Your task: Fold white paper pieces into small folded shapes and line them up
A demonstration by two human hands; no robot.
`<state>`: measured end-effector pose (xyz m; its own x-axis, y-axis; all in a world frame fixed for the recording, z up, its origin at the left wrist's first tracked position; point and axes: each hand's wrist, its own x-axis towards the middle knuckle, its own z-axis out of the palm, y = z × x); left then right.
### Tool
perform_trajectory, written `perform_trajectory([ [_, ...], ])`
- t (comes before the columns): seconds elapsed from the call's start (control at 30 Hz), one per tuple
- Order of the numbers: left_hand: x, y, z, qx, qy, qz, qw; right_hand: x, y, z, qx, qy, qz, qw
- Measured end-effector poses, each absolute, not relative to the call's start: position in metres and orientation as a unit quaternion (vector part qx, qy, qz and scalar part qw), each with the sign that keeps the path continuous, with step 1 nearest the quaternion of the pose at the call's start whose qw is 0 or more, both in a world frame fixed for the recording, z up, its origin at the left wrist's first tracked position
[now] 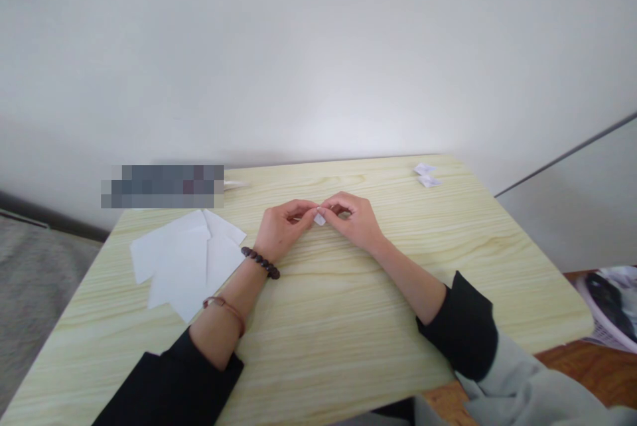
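Observation:
Between my two hands, over the middle of the table, is a small folded piece of white paper (319,218). My left hand (285,227) pinches its left side between thumb and forefinger. From the other side, my right hand (355,219) grips it the same way, and the fingertips of both hands nearly meet. Most of the paper is hidden by the fingers. Left of my left hand, several white paper sheets (182,260) lie overlapping. Two small folded white papers (426,175) rest at the far right of the table.
The light wood-grain table (318,320) stands against a white wall (318,61). A blurred-out object (164,187) sits at the back left edge. On the floor at the right is a pinkish basket (604,330) with dark and white cloth-like things inside.

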<state>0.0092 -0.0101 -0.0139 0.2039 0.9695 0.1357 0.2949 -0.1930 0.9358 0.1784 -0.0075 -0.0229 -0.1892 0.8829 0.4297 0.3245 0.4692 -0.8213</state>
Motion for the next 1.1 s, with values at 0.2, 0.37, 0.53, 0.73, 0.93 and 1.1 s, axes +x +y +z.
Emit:
perform_trajectory([
  [0.2,0.0102,-0.0115,-0.0151,0.657,0.499,0.411,0.389,0.1769,-0.0078,-0.0241,-0.421,-0.749,0.214,0.465],
  [0.37,0.0115,-0.0121,-0.0167,0.630,0.511,0.439,0.386,0.1747,-0.0075,-0.0274,-0.438,-0.727,0.205,0.488],
  [0.53,0.0107,-0.0097,-0.0203,0.609,0.502,0.463,0.404,0.1723,-0.0089,-0.0262,-0.446,-0.691,0.236,0.517],
  [0.73,0.0125,-0.0082,-0.0200,0.559,0.475,0.505,0.454,0.1712,-0.0106,-0.0233,-0.448,-0.668,0.256,0.536],
  [0.93,0.0138,-0.0076,-0.0165,0.512,0.432,0.557,0.490,0.1721,-0.0088,-0.0250,-0.454,-0.623,0.314,0.554],
  [1.1,0.0147,-0.0066,-0.0174,0.532,0.425,0.549,0.486,0.1723,-0.0075,-0.0262,-0.450,-0.612,0.328,0.562],
])
